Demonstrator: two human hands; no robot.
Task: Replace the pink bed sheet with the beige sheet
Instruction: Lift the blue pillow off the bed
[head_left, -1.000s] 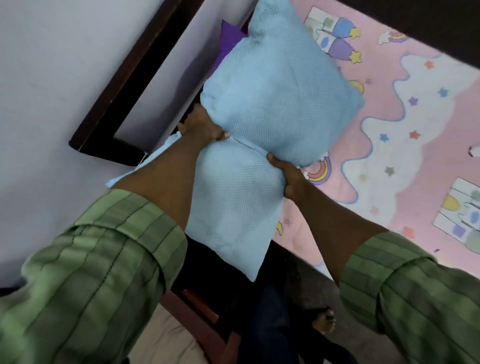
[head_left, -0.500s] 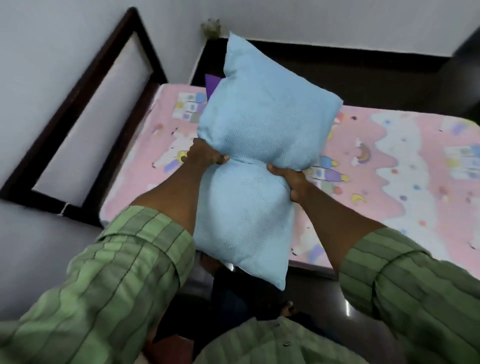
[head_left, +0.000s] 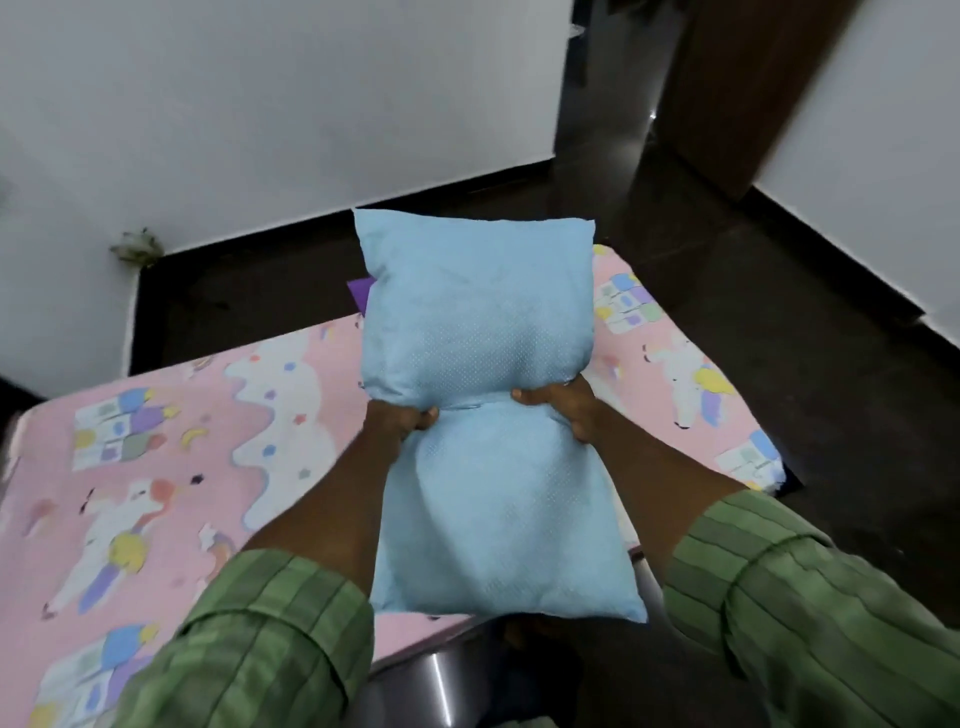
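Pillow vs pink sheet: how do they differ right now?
The pillow is plain light blue; the pink sheet is printed with cartoon figures. The pillow is held up, pinched at its middle by the left hand and right hand; the sheet lies spread flat on the bed. The pillow is puffy, the sheet thin. Both are soft fabric.

A light blue fabric pillow (head_left: 488, 415) is held in the centre of the frame, above the pink patterned bed sheet (head_left: 171, 467), which is spread across the lower left and middle right. The pillow is gripped at its waist by the left hand (head_left: 397, 418) and the right hand (head_left: 563, 410). A purple object (head_left: 361, 293) is partly hidden behind the pillow's upper left edge. The dark glossy floor (head_left: 779, 312) is seen behind and to the right of the bed.
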